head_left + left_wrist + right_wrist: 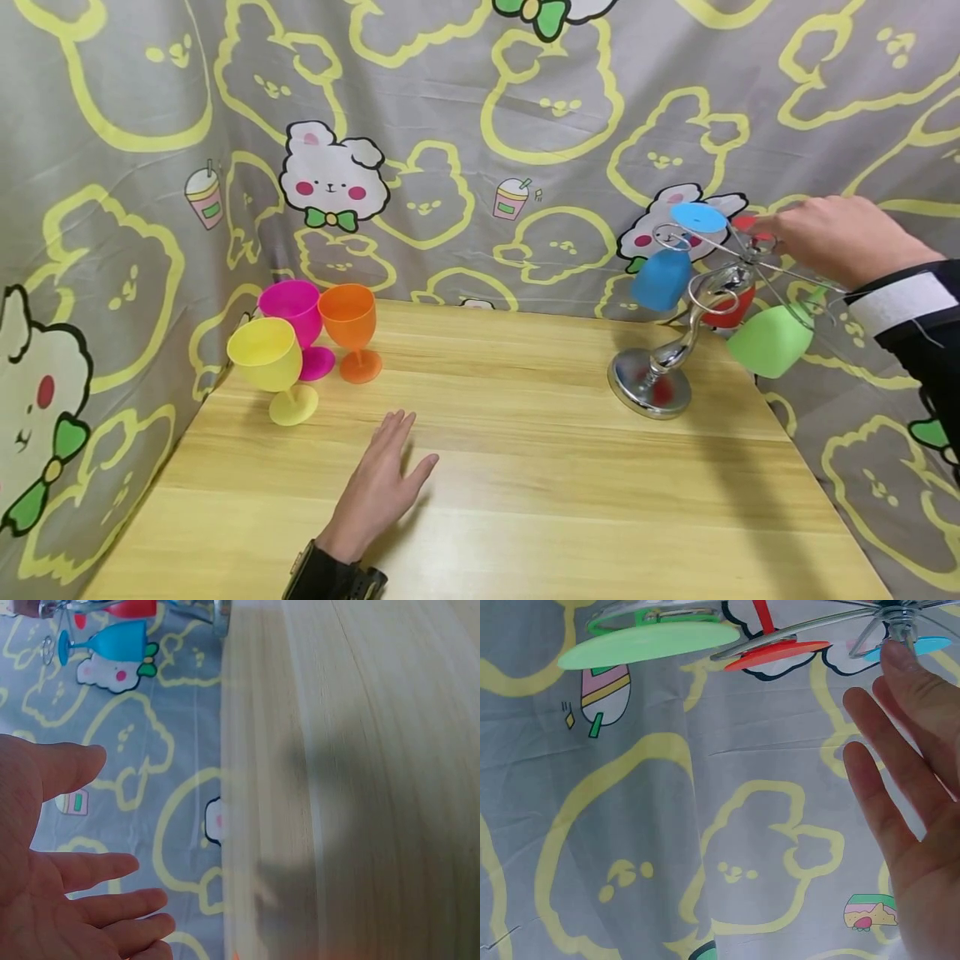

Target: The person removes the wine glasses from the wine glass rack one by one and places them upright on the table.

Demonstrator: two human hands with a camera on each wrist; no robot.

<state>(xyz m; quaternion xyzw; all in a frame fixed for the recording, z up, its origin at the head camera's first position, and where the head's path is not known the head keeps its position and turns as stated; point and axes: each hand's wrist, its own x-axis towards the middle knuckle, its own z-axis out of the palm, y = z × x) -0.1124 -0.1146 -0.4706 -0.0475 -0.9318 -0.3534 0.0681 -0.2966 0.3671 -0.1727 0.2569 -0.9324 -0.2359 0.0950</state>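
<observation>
Chrome rack (678, 348) stands back right on the table (525, 467), hung goblets (663, 281) foot-up, presumably so the bases catch. I've got the right hand (836, 237) pinching the rack's top, probably for steadiness; the left hand (381, 485), fingers straight, holds nothing, near the orange goblet (348, 317).

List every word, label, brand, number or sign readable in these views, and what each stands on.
No text can be read in any view.
Curtain: cartoon prints; any marks on the printed cups are too small to read.
Yellow goblet, pink goblet, orange goblet, blue goblet, green goblet, rack: no lettering shows.
</observation>
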